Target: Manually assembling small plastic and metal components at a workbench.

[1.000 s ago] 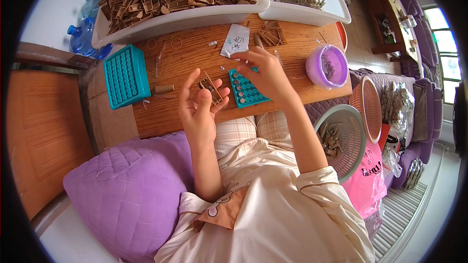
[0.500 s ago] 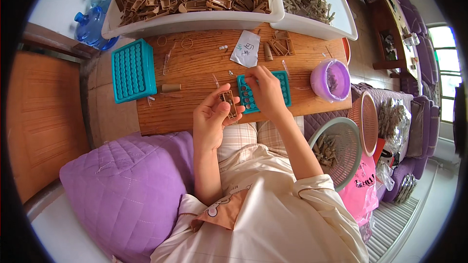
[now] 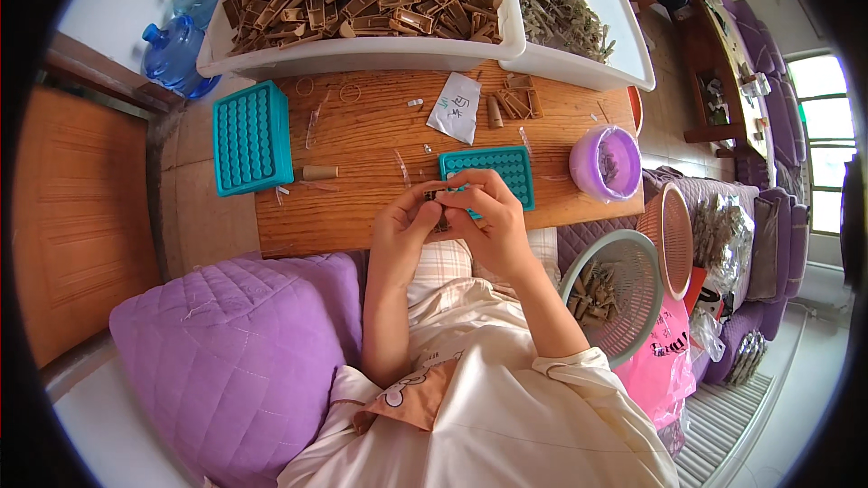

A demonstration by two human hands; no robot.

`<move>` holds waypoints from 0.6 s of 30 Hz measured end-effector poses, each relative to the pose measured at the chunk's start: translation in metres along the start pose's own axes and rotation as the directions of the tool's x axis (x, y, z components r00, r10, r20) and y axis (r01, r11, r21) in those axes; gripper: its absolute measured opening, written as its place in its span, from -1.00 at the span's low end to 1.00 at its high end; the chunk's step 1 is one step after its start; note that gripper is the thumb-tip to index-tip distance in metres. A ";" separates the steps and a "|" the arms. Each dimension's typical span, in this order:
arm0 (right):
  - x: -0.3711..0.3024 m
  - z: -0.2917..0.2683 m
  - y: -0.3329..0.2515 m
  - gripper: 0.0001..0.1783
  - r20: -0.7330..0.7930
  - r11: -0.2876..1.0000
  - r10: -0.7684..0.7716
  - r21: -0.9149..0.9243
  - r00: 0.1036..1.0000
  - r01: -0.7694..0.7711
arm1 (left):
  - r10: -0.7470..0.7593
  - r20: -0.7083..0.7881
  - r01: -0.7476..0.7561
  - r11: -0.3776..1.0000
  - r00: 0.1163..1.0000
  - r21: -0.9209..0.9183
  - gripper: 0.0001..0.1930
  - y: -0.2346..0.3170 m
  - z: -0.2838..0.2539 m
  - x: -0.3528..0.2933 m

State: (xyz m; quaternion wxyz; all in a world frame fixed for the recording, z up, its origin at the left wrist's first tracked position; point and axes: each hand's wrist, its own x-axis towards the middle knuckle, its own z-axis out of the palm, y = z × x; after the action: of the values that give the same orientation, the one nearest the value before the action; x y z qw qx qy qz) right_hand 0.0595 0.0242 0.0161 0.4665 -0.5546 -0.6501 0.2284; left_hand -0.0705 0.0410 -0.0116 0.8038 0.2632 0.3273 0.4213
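Note:
My left hand (image 3: 400, 237) is closed around a small brown plastic casing (image 3: 442, 223), an open-sided shell that shows between the fingers. My right hand (image 3: 495, 228) meets it there, thumb and fingers pinched at the casing's upper end; whatever lies in the pinch is too small to make out. Just beyond my hands is a teal tray (image 3: 511, 163) with rows of round pockets, its near left part hidden by my right hand. A second, deeper teal block of the same pattern (image 3: 244, 140) stands at the table's left.
A white bin (image 3: 362, 52) heaped with brown casings and another white bin (image 3: 624, 0) of grey-brown parts stand at the back. A purple bucket (image 3: 586, 163) sits at the table's right, near a grey basket (image 3: 653, 303). Paper (image 3: 455, 108) and loose casings (image 3: 517, 99) lie on the table (image 3: 353, 140).
My right hand has left the teal tray and come to the casing in my left hand. Both hands are now together. The view has shifted slightly.

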 end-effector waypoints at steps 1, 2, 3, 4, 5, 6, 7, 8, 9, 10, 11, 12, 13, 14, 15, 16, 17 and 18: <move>0.001 -0.004 -0.001 -0.81 0.083 0.998 0.037 0.052 0.996 -0.041 | 0.005 -0.015 -0.005 1.000 1.000 0.004 -0.75 -0.001 -0.002 0.000; 0.002 -0.007 -0.001 -0.79 0.168 0.991 0.069 0.100 0.983 -0.087 | 0.011 -0.031 -0.011 1.000 0.999 0.009 -0.76 0.000 -0.004 0.001; 0.004 -0.010 0.004 -0.79 0.164 0.991 0.070 0.098 0.984 -0.087 | 0.010 -0.026 -0.009 1.000 1.000 0.010 -0.76 0.001 -0.004 0.001; 0.006 -0.011 0.013 -0.77 0.094 0.992 0.120 0.037 0.988 -0.124 | 0.003 -0.039 -0.002 1.000 0.999 0.026 -0.78 0.002 -0.004 0.002; 0.007 -0.011 0.022 -0.76 0.021 0.986 0.166 -0.021 0.986 -0.165 | -0.004 -0.051 0.006 0.999 0.999 0.042 -0.79 0.002 -0.004 0.002; 0.008 -0.008 0.031 -0.76 0.002 0.977 0.194 -0.094 0.981 -0.193 | -0.005 -0.052 0.007 0.999 0.999 0.045 -0.79 0.002 -0.005 0.003; 0.008 -0.004 0.040 -0.76 -0.001 0.977 0.193 -0.094 0.981 -0.193 | 0.004 -0.075 0.002 0.997 0.997 0.077 -0.79 0.001 -0.006 0.003; 0.008 0.000 0.049 -0.76 0.007 0.964 0.148 -0.225 0.989 -0.143 | 0.013 -0.097 -0.003 0.994 0.995 0.109 -0.79 0.000 -0.006 0.004; 0.007 0.004 0.055 -0.77 0.023 0.933 0.105 -0.349 0.994 -0.090 | 0.013 -0.098 -0.002 0.994 0.995 0.111 -0.79 0.001 -0.006 0.004; 0.006 0.007 0.060 -0.77 0.024 0.933 0.105 -0.347 0.994 -0.091 | 0.017 -0.102 -0.004 0.991 0.995 0.131 -0.79 0.002 -0.005 0.003; 0.005 0.009 0.064 -0.79 0.064 0.917 0.074 -0.397 0.995 -0.043 | 0.020 -0.106 -0.004 0.989 0.994 0.151 -0.79 0.002 -0.005 0.003; 0.006 0.010 0.066 -0.81 0.105 0.896 0.045 -0.445 0.993 0.006 | 0.020 -0.106 -0.003 0.989 0.994 0.151 -0.79 0.003 -0.005 0.003; 0.007 0.009 0.067 -0.81 0.105 0.896 0.046 -0.445 0.993 0.005 | 0.018 -0.100 -0.001 0.987 0.995 0.161 -0.79 0.003 -0.005 0.003; 0.008 0.009 0.068 -0.83 0.109 0.902 0.046 -0.433 0.993 0.005 | 0.015 -0.094 0.001 0.985 0.995 0.172 -0.79 0.003 -0.005 0.003; 0.008 0.009 0.067 -0.85 0.114 0.908 0.046 -0.419 0.992 0.006 | 0.014 -0.095 0.003 0.985 0.995 0.172 -0.79 0.004 -0.006 0.003; 0.008 0.009 0.066 -0.85 0.114 0.908 0.048 -0.418 0.992 0.004 | 0.014 -0.081 0.001 0.984 0.997 0.177 -0.78 0.004 -0.006 0.003; 0.008 0.008 0.063 -0.86 0.070 0.924 0.077 -0.380 0.995 -0.045 | 0.014 -0.067 -0.002 0.983 0.998 0.182 -0.77 0.004 -0.007 0.003; 0.009 0.009 0.059 -0.86 0.030 0.937 0.106 -0.337 0.994 -0.090 | 0.015 -0.071 -0.002 0.983 0.997 0.182 -0.77 0.005 -0.007 0.002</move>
State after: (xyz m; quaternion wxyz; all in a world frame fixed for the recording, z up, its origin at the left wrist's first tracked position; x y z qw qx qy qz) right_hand 0.0827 0.0509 -0.0332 0.3375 -0.6520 -0.6621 0.1506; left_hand -0.0767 0.0461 -0.0133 0.7623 0.3216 0.3919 0.4024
